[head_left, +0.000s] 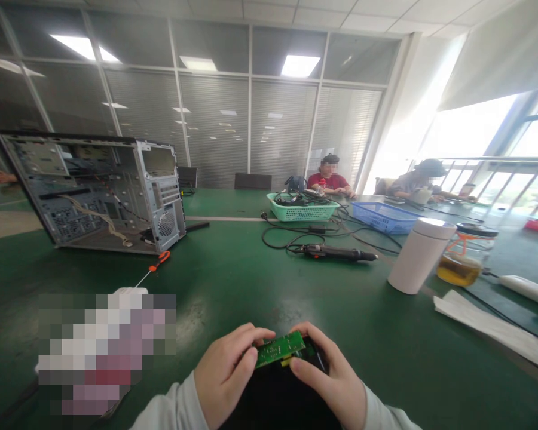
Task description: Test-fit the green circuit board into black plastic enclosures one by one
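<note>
A small green circuit board [275,351] sits low in the middle of the head view, between my two hands. My left hand [228,370] pinches its left end, thumb in front and fingers behind. Around the right end curl the fingers of my right hand [329,370], with the thumb by a yellow part [287,361] under the board. Some dark parts show inside my right palm, but I cannot make out what they are. Below the board is a black area whose nature is unclear.
An open computer case [103,197] stands at left, near an orange-handled screwdriver [159,261]. A power screwdriver [336,253], a green basket [302,210] with cables, a blue basket [385,218], a white tumbler [421,257] and a jar [466,257] stand ahead. Two people sit beyond.
</note>
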`<state>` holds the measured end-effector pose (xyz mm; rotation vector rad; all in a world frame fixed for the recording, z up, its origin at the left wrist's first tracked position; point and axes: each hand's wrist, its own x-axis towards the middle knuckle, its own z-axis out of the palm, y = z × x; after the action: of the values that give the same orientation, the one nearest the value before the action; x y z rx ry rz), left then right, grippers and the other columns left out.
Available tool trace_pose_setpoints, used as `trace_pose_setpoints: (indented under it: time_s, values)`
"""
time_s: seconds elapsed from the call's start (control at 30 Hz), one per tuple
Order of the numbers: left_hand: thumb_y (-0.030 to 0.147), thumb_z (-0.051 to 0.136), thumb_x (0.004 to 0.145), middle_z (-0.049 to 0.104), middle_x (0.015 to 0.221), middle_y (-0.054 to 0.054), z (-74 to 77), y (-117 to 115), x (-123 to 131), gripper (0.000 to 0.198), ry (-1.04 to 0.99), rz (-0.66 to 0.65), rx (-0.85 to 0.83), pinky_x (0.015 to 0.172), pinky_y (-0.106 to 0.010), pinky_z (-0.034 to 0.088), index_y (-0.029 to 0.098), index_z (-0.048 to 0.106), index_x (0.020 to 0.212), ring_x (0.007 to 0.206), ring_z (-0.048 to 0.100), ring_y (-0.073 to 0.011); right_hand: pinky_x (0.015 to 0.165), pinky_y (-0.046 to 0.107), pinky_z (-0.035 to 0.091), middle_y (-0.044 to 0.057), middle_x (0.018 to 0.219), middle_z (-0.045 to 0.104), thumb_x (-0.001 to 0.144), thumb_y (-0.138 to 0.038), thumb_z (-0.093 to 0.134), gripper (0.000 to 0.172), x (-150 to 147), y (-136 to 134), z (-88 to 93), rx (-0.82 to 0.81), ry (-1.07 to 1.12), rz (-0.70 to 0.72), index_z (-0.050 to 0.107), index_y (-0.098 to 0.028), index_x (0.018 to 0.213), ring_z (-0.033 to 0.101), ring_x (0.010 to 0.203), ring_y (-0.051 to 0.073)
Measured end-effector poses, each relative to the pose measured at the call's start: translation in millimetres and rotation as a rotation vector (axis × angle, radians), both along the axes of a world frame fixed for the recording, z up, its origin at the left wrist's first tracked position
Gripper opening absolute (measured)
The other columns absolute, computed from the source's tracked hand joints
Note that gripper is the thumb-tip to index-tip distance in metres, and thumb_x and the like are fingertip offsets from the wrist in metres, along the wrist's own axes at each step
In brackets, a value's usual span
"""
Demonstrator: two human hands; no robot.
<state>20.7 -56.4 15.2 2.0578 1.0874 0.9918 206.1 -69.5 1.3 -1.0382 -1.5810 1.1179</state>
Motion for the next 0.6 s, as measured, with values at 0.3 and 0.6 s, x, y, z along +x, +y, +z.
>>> trace_pose_setpoints:
  time_s: [0.3,0.6]
  values:
    - [0.023,0.03,0.079,0.061,0.087,-0.003,-0.6,1.2,-3.0,0.037,-0.073,0.025,-0.064,0.077,-0.027,0.04,0.024,0.06,0.1,0.083,0.052,-0.0192,0.068,0.029,0.043,0.006,0.09,0.057,0.069,-0.039,0.06,0.034,-0.2,0.2,-6.4,-0.034,0.022,-0.06,0.053,-0.017,0.093,0.051,0.084,0.023]
    - [0.045,0.043,0.074,0.057,0.067,-0.002,-1.1,3.1,-0.2,0.034,0.051,-0.076,-0.092,0.054,-0.023,0.037,0.018,0.062,0.084,0.059,0.049,-0.0144,0.06,0.026,0.044,0.002,0.071,0.056,0.068,-0.044,0.061,0.029,-2.6,-2.5,-3.6,0.007,-0.003,-0.029,0.058,-0.019,0.083,0.052,0.067,0.019]
